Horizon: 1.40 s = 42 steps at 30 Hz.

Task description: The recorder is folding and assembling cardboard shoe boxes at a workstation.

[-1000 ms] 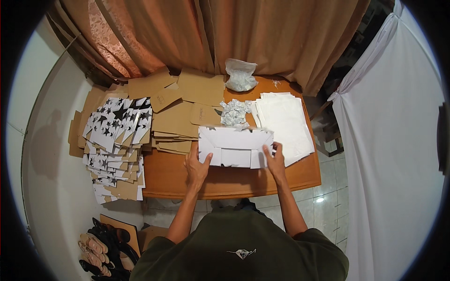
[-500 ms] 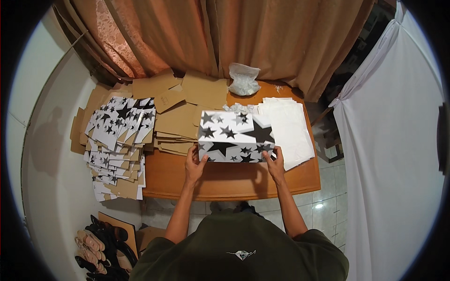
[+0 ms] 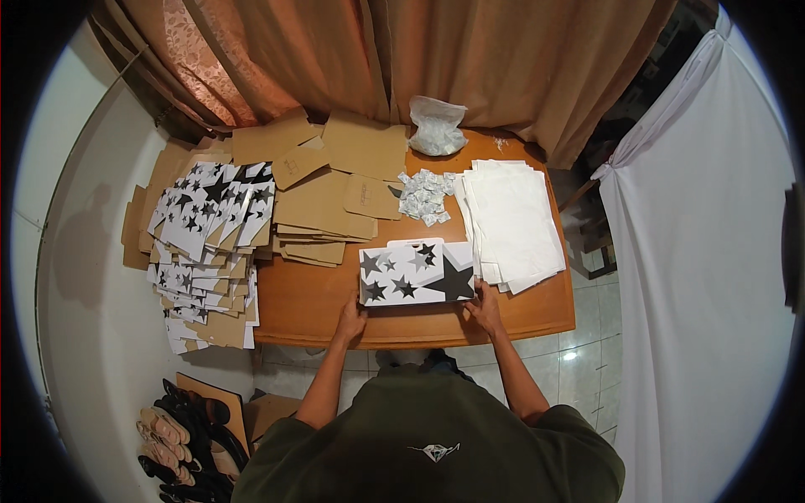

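Star-print box (image 3: 404, 282): nearer the person than half a second ago, turned so its starred top faces up; the starred front seen then is now lost under the near edge.
Box position: near the front of the wooden table (image 3: 402, 329), between both hands; whether its base touches the wood, cannot tell.
Left hand (image 3: 351, 321): at the near left corner, fingers mostly hidden by the box; gripping or merely resting, cannot tell.
Right hand (image 3: 484, 310): closed around the near right corner, thumb by the near edge, fingers along the side; fingertips obscured.
White sheets (image 3: 516, 222): loose stack beyond the right hand, edges uneven.
Small packets (image 3: 425, 197): heaped behind the box, uncovered since the earlier frame; print too small to make out.
Clear bag (image 3: 437, 132): at the back, contents pale and blurred by the plastic.
Brown cardboard (image 3: 365, 142): flat pieces overlapping, lower ones mostly covered.
Star-print cards (image 3: 197, 210): layered at left, overlapping so single outlines are hard to follow.
Shoes (image 3: 172, 427): lower left, cut off by the frame's bottom edge.
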{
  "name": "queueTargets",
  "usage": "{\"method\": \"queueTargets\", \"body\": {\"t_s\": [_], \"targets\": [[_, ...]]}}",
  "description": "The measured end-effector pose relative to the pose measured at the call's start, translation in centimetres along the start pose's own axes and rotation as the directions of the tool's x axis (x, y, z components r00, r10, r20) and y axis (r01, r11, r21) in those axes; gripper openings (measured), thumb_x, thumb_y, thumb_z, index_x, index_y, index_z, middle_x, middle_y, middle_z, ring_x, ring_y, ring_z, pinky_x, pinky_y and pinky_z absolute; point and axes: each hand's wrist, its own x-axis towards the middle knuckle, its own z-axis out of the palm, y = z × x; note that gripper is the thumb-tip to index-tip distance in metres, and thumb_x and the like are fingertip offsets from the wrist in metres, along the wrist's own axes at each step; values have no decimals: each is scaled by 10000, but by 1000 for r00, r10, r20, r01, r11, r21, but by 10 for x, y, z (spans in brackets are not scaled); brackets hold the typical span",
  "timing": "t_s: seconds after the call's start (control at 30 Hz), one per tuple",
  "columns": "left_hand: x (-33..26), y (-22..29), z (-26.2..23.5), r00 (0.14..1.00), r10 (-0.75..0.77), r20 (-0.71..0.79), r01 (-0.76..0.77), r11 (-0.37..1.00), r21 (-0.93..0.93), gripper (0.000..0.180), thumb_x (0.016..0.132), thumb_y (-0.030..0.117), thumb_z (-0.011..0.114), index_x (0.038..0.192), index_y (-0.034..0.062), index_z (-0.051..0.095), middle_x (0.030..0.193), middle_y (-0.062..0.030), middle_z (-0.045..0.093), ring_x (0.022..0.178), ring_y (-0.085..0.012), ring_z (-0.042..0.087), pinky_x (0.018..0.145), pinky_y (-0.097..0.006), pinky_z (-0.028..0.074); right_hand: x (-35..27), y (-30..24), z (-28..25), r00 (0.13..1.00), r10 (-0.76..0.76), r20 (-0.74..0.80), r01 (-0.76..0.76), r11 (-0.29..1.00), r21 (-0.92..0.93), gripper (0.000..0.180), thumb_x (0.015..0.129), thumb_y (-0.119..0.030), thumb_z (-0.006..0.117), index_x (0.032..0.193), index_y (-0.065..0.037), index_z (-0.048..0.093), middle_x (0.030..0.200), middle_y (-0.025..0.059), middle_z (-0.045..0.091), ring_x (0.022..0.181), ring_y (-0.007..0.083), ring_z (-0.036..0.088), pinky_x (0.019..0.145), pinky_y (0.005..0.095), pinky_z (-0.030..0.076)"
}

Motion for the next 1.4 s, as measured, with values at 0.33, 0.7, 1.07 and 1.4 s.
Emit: {"method": "queueTargets", "body": {"t_s": [0.33,0.7,1.07,1.4], "targets": [[73,69,-39,920,229,-317,-236,972,17,399,992,319,651,1278,40,641,1242,-150,684,1155,-308,636,1026,-426,434,21,-34,2,785,611,104,-620,772,141,863,819,-426,837,1407,70,447,1069,200,635,814,215,687,681,310,585],[34,134,-38,996,-77,50,71,993,97,369,936,223,716,1218,-11,667,960,-121,730,833,-231,693,777,-356,543,42,-63,6,922,386,19,-323,742,588,878,902,-261,807,1573,-105,263,1509,262,391,1229,285,571,879,402,566],[2,205,16,573,197,795,303,851,-429,461,1103,519,365,1334,144,500,1669,-101,295,1427,-230,368,1159,-414,281,30,-83,-1,915,307,262,-365,907,210,1074,918,-548,715,1623,-1,119,1584,283,310,1438,381,387,1169,428,343],[80,146,35,929,-80,360,240,873,-425,160,1028,134,523,1146,85,619,940,-72,720,838,-118,672,540,-253,487,5,-123,-35,949,-17,315,68,986,-154,1395,586,-534,952,1597,19,167,1548,323,327,1451,484,330,1185,500,340]]}}
